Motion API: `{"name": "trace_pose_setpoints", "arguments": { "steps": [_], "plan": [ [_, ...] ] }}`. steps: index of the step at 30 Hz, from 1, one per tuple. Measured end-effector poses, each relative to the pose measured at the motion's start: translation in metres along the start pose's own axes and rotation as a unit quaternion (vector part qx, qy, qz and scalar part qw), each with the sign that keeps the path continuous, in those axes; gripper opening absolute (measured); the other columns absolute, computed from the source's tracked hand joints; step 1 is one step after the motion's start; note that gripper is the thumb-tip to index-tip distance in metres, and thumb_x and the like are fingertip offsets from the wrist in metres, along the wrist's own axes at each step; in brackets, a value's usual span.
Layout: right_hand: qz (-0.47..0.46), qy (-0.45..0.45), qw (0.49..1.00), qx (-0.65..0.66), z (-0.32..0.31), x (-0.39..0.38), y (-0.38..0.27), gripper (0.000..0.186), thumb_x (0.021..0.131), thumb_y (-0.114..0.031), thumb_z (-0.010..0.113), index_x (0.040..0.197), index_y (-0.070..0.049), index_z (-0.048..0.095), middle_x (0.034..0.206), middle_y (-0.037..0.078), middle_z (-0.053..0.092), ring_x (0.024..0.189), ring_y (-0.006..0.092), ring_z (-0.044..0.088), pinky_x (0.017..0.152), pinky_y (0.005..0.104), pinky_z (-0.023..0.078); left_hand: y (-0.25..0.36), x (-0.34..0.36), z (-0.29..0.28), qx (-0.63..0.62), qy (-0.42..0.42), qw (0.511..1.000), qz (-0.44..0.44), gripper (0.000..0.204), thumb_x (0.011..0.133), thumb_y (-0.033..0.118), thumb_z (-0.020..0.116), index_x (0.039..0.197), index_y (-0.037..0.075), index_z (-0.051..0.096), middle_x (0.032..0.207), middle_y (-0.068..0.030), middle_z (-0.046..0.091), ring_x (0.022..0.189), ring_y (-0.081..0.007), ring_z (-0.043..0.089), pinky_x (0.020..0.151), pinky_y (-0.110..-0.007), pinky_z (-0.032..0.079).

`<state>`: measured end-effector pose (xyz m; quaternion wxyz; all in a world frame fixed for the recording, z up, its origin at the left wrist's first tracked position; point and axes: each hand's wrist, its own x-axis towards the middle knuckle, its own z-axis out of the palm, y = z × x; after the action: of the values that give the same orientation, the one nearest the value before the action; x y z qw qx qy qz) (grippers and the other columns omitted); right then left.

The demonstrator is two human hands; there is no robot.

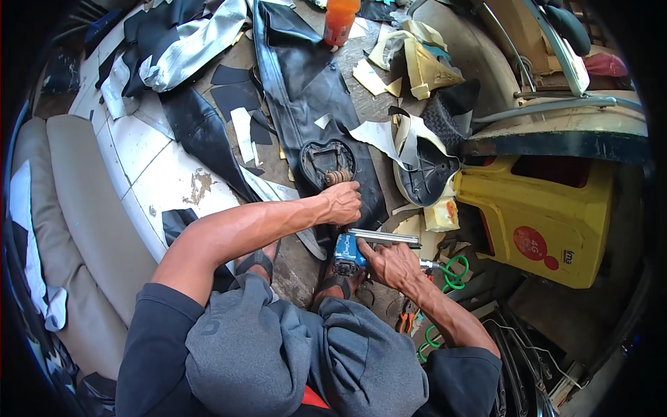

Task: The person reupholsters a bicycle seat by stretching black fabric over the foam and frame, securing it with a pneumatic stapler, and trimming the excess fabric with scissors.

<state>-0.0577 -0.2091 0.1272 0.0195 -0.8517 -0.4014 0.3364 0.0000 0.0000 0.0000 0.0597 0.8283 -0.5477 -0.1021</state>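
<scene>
Upside down on a long sheet of black leatherette (299, 76) lies a small black saddle (306, 164), its metal frame and a rusty coil spring (338, 176) facing up. My left hand (342, 203) is closed at its near end, beside the spring, and the fingertips are partly hidden. My right hand (394, 264) is wrapped around a blue pneumatic staple gun (349, 254) with a silver magazine, just nearer to me than the left hand. A coiled green air hose (455, 272) runs from the tool.
Right of the saddle sits a black plastic seat base (425, 182) with pale foam. A yellow plastic box (549, 215) stands farther right. Orange-handled pliers (406, 321) lie near my right forearm. Beige cushions (97, 222) line the left. An orange bottle (340, 21) and scraps are at the back.
</scene>
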Motion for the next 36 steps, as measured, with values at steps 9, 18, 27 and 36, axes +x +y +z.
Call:
{"name": "trace_pose_setpoints", "arguments": {
  "steps": [9,18,27,36],
  "plan": [
    [-0.022,-0.004,0.998,-0.053,-0.011,0.017,-0.017,0.052,0.090,-0.021,0.058,0.139,-0.004,0.051,0.078,0.018,0.074,0.070,0.0342,0.073,0.064,0.0451,0.056,-0.005,0.000,0.009,-0.006,0.052,0.998,0.019,0.014,0.079,0.030,0.066,0.069,0.021,0.071,0.072,0.0009,0.071,0.078,-0.0183,0.069,0.085,-0.037,0.046],
    [0.068,-0.034,0.997,-0.010,-0.011,0.034,-0.031,0.028,0.093,-0.018,0.053,0.117,-0.003,0.059,0.077,0.022,0.072,0.074,0.0393,0.073,0.065,0.0511,0.054,0.000,0.015,-0.003,-0.024,-0.008,1.000,0.018,0.016,0.082,0.030,0.066,0.072,0.020,0.072,0.076,-0.0010,0.074,0.078,-0.0199,0.072,0.083,-0.038,0.049],
    [0.063,-0.044,0.997,0.012,-0.024,0.012,-0.048,0.050,0.089,-0.029,0.065,0.129,-0.001,0.055,0.075,0.020,0.072,0.070,0.0386,0.073,0.066,0.0487,0.056,-0.003,0.000,0.017,0.000,0.041,0.999,0.007,0.015,0.081,0.029,0.065,0.073,0.020,0.073,0.074,-0.0004,0.073,0.077,-0.0203,0.071,0.084,-0.037,0.047],
    [0.252,0.000,0.942,0.222,0.047,-0.077,-0.069,0.057,0.087,-0.029,0.071,0.138,-0.012,0.052,0.081,0.028,0.070,0.076,0.0478,0.070,0.068,0.0565,0.055,0.006,-0.042,-0.003,-0.006,0.113,0.993,-0.028,0.014,0.082,0.025,0.063,0.081,0.013,0.072,0.092,-0.0022,0.070,0.100,-0.0216,0.066,0.115,-0.046,0.037]
  ]
}}
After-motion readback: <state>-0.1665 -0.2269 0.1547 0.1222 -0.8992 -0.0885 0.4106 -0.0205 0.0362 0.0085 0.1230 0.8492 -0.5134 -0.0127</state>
